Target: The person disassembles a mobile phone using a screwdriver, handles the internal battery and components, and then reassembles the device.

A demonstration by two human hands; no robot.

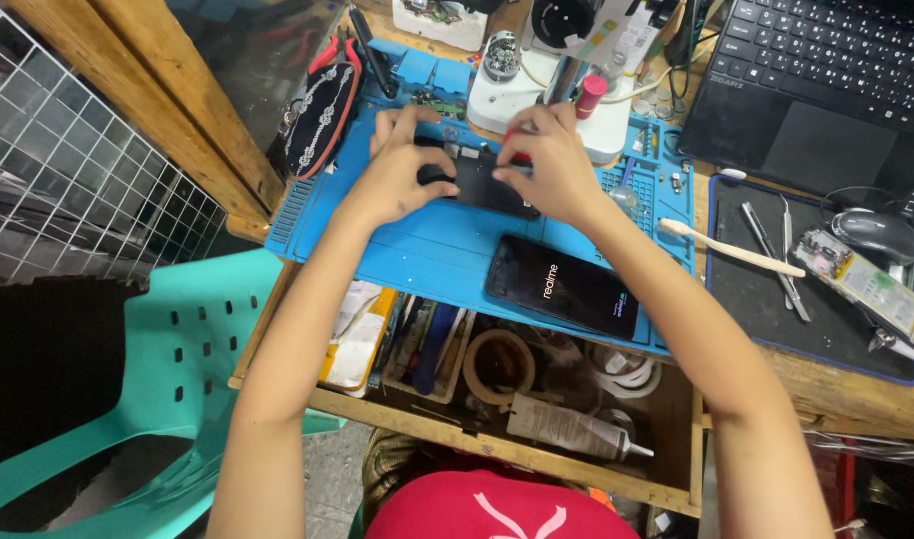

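- A red shirt (497,509) showed at the bottom edge, nearest the camera.
- Beyond it an open wooden drawer (677,469) held a tape roll (498,365), a grey tube (567,427) and loose tools.
- A teal plastic chair (178,369) stood to the left of the drawer.
- A blue mat (427,250) lay on the surface above the drawer.
- On the mat's near edge a dark phone (562,286) lay face up with its screen lit.
- Farther in, an opened black phone (482,185) lay on the mat, between both hands.
- The left hand (402,175) rested on the opened phone's left end, fingers curled and pinched on a small black part (435,174).
- The right hand (552,165) pressed on its right end, fingers closed together on a small red-tipped item; I could not tell what it was.
- To the right, a black mat (756,299) carried tweezers (776,260), a white toothbrush (726,248) and a circuit board (866,284).
- A mouse (876,232) sat just past that board.
- Behind the hands stood a white microscope base (537,95).
- A laptop (826,80) occupied the far right corner.
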